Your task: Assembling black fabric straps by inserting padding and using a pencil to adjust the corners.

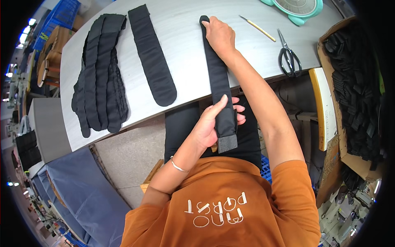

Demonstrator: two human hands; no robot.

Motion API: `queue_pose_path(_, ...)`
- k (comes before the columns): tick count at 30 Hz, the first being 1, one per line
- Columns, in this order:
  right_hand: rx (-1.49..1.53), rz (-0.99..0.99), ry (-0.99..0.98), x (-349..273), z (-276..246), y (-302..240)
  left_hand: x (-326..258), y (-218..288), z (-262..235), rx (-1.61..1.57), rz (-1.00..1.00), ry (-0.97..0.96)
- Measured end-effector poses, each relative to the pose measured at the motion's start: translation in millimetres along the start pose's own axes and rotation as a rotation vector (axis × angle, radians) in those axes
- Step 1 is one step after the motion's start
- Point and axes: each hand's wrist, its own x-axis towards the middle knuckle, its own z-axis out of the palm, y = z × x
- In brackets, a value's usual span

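We see a long black padded fabric strip stretched from the far part of the grey counter over its near edge and down toward the lap. Our right hand presses on the strip's far end, fingers together and flat on the cloth, pinning it to the counter. Our left hand holds the near end off the counter's edge, with the thumb on top and the fingers curled round from beneath, clamped on the strip just above its lighter grey end patch. A thin silver bangle sits on the left wrist.

To the left of the strip lies a single black padded piece with a rounded near end, apart from it. Further left is a pile of similar black pieces laid over one another. To the right of the right hand lie a slim stick-like tool with a pale handle and black-handled scissors, well apart from the strip. A teal scale stands at the far edge. A cardboard box of small black pieces stands at the right, beside the counter.
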Motion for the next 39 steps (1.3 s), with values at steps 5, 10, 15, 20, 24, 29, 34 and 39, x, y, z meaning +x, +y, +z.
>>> queue_pose_path(5, -0.005, -0.073, 0.102, 5.5, 9.4, 8.1, -18.0, -17.4, 19.1, 0.222, 0.094, 0.102)
queue_pose_path(10, 0.004, -0.008, 0.057, 12.4, 9.4, 5.0, -38.4, -25.5, 9.9, 0.190, 0.080, 0.073)
queue_pose_path(15, -0.030, 0.003, 0.057, 9.9, 9.5, -0.2, -15.3, -14.2, 3.7, 0.077, -0.008, 0.058)
queue_pose_path(20, -0.025, 0.007, 0.042, 14.9, 12.7, 1.2, -13.3, -10.1, -5.4, 0.292, 0.033, 0.084)
queue_pose_path(24, -0.049, 0.065, 0.035, 22.9, 15.0, 2.6, -52.2, -6.8, -1.0, 0.269, 0.080, 0.135)
queue_pose_path(29, -0.056, 0.052, 0.072, 26.4, 21.7, -4.5, -68.0, -4.2, -1.6, 0.293, 0.146, 0.145)
queue_pose_path(34, -0.039, 0.093, 0.073, 39.0, 34.1, 7.5, -96.2, -18.4, -7.5, 0.305, -0.034, 0.060)
queue_pose_path(39, -0.041, 0.108, 0.110, 50.1, 40.3, 7.8, -115.5, -21.5, -67.4, 0.348, 0.179, 0.394)
